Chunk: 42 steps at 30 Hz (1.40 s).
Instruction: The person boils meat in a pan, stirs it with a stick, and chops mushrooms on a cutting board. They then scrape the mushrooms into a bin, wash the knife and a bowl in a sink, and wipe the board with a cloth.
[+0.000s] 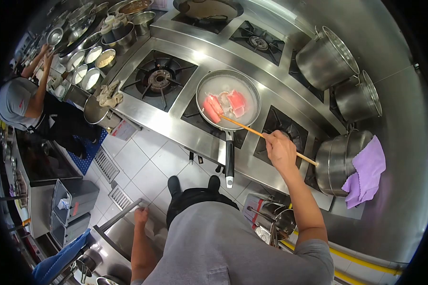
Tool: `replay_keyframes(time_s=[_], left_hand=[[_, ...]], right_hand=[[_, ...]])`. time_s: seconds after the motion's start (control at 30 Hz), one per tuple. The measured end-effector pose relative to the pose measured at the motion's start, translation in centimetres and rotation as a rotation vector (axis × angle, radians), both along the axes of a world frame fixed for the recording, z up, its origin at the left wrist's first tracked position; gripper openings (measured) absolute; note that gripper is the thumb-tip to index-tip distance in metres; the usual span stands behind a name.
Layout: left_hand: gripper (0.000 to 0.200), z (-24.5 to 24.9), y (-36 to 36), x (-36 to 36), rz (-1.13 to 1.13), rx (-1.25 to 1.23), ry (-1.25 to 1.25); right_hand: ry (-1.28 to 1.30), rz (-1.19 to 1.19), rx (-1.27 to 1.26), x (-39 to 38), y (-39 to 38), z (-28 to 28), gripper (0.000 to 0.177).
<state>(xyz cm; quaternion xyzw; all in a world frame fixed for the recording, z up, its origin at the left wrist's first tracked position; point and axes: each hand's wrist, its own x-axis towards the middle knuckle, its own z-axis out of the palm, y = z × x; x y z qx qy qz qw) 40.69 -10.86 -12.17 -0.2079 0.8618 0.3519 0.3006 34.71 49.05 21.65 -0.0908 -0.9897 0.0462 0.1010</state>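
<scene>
My right hand (280, 151) is closed around a long wooden chopstick-like stick (247, 127). The stick slants down to the left, over the rim of a frying pan (258, 102), and its tip meets pinkish-red food pieces (213, 108). Cloudy whitish liquid surrounds the pieces. The pan rests on a stove burner, its black handle (229, 161) pointing toward my body with no hand on it. Low on the left, my left hand (141, 216) hangs with fingers curled, beside the end of a metal rail (116, 216); whether it holds anything I cannot tell.
A bare burner (159, 80) lies left of the pan, another burner (281, 133) right of it. Tall steel pots (325, 57) line the right side, one draped with a purple cloth (366, 168). At far left, a co-worker (21, 102) stands by bowls of ingredients (92, 78).
</scene>
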Motion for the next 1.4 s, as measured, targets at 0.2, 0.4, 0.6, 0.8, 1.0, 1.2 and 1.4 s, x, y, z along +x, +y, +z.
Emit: replay_keyframes(time_s=[0.2,0.4,0.6,0.8,1.0,1.2,1.4], left_hand=[[0.043,-7.2,-3.7,2.4,-0.03,-0.047,0.032],[0.029,-9.1,-5.3,4.5,-0.175,0.008,0.119],[0.042,-4.7,-2.8,4.0,0.072,0.028,-0.069],[0.03,-5.6,-3.5,5.0,-0.05,-0.05,0.052],[0.038,-4.1,-4.3,3.2,0.031,0.022,-0.072],[0.031,-7.0,-5.2,3.4,0.014,-0.004,0.028],[0.029,-5.2,-3.7,3.8,-0.057,-0.007,0.056]], right_hand=[[0.014,0.004,0.102,-2.1,0.8,-1.8,0.025],[-0.004,-0.036,0.272,-4.1,-0.1,-1.4,0.019],[0.032,-0.254,0.253,-1.1,-0.5,3.0,0.015],[0.08,-0.289,0.086,-0.2,1.9,-1.0,0.013],[0.081,-0.219,0.036,0.6,0.3,-0.2,0.016],[0.032,-0.179,0.028,0.6,-0.5,2.5,0.017],[-0.013,-0.207,0.047,-3.4,1.1,-1.3,0.014]])
